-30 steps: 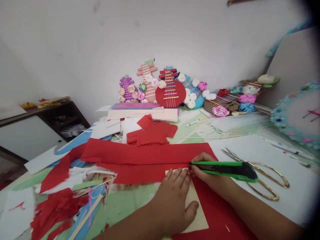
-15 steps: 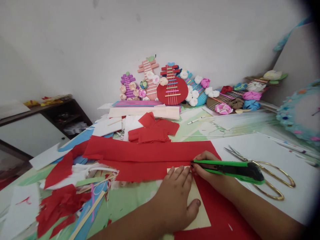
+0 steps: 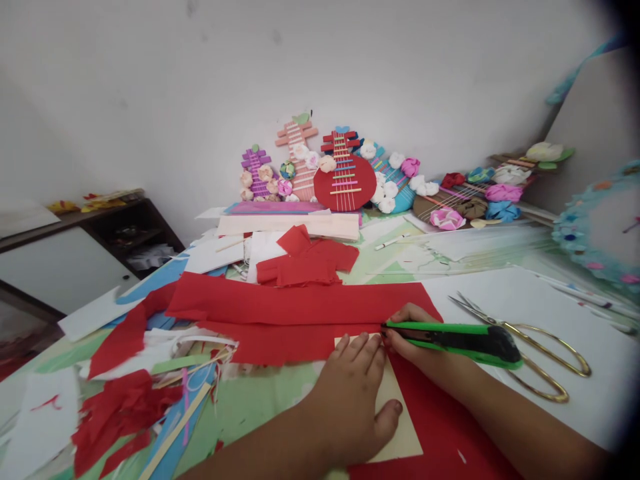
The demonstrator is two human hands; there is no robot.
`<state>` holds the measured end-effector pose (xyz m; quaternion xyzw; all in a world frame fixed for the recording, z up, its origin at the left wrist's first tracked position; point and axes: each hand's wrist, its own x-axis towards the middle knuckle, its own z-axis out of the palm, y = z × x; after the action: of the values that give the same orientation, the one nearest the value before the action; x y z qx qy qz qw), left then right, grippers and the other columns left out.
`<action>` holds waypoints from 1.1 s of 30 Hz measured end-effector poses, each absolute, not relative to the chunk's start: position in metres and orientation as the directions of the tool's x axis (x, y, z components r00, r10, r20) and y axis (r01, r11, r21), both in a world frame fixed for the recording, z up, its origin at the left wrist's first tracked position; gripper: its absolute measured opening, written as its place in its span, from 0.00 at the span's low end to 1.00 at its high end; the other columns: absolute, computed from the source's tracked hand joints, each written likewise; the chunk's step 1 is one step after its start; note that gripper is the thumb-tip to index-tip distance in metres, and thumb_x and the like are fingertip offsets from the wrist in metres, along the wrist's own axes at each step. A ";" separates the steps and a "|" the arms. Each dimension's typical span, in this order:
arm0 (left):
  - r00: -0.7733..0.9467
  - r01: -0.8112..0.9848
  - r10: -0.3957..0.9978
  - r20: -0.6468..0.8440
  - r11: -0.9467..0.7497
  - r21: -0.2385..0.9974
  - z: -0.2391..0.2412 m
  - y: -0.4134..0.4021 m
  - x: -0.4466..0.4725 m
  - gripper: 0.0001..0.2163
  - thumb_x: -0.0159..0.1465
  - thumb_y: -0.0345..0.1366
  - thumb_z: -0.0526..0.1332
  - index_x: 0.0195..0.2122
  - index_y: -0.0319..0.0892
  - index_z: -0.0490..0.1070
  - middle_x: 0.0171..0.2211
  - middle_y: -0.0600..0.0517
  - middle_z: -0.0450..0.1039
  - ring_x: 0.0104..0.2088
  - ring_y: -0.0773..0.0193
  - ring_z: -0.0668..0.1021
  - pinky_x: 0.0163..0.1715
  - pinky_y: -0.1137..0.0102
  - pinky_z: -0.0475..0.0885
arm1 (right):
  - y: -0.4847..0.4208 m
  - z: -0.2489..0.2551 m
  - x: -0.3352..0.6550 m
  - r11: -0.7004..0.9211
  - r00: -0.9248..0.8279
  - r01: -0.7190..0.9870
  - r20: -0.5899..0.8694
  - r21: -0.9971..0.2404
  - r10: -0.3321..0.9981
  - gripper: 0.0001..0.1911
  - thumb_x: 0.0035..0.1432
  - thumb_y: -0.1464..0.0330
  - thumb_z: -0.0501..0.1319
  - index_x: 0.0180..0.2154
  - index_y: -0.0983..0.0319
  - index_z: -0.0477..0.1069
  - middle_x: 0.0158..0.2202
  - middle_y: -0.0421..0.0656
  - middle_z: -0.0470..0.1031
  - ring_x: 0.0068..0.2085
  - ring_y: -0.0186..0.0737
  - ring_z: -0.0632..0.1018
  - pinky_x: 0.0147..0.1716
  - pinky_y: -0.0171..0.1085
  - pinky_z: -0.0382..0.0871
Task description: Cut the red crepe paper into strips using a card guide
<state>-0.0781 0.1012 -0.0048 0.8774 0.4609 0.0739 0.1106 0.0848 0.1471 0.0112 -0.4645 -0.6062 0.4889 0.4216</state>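
At the far left lies a crumpled heap of red paper scraps (image 3: 117, 413), ragged-edged and soft-looking, beside thin strips of blue and cream card (image 3: 177, 427) that fan toward the near edge of the table (image 3: 260, 407), whose bare surface is pale green. Across the middle stretches a long band of red sheet (image 3: 295, 303), matte and flat, its lower edge rough where it overlaps a second red layer. The left hand (image 3: 353, 400) lies palm down with fingers spread flat, gripping nothing, pressing a cream rectangular card (image 3: 395, 420) onto the red sheet; the card is stiff and smooth, with straight edges. Just right of those fingertips, the right hand (image 3: 417, 347) is closed around the front end of a green utility knife (image 3: 453, 335), a slim plastic body with a black section toward its rear. The knife lies nearly level with the table, its long axis running left to right, its tip pointing left and meeting the red sheet at the card's far corner; the blade itself is too small to make out. Behind the knife's rear end, gold-handled scissors (image 3: 535, 363) lie on a white sheet (image 3: 500, 293), blades aimed left and away. Along the back wall stand paper guitar models (image 3: 345, 177) trimmed with paper flowers.
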 end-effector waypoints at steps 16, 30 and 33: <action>0.554 0.790 0.832 0.040 -0.540 0.290 -0.004 0.100 -0.079 0.28 0.62 0.49 0.43 0.58 0.34 0.49 0.59 0.45 0.44 0.58 0.54 0.50 0.55 0.58 0.43 | 0.158 -0.015 0.088 0.236 -0.194 0.333 0.179 -0.913 0.965 0.07 0.49 0.65 0.57 0.27 0.59 0.59 0.25 0.37 0.69 0.27 0.35 0.72 0.28 0.35 0.67; 0.556 0.785 0.831 0.039 -0.540 0.304 -0.005 0.100 -0.079 0.28 0.62 0.49 0.43 0.58 0.34 0.49 0.59 0.44 0.45 0.58 0.54 0.49 0.55 0.58 0.43 | 0.158 -0.011 0.085 0.215 -0.182 0.351 0.159 -0.911 0.970 0.07 0.49 0.65 0.56 0.26 0.59 0.58 0.24 0.37 0.68 0.27 0.36 0.72 0.29 0.35 0.65; 0.553 0.787 0.832 0.037 -0.537 0.304 -0.005 0.100 -0.078 0.28 0.62 0.49 0.44 0.58 0.34 0.49 0.59 0.44 0.45 0.58 0.54 0.50 0.55 0.58 0.43 | 0.158 -0.011 0.085 0.229 -0.198 0.369 0.165 -0.901 0.966 0.07 0.49 0.65 0.55 0.25 0.59 0.58 0.23 0.36 0.67 0.27 0.35 0.71 0.28 0.35 0.65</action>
<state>-0.0784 0.1002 -0.0047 0.8720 0.4644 0.0889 0.1267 0.0847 0.1576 -0.0107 -0.4937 -0.6763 0.3763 0.3968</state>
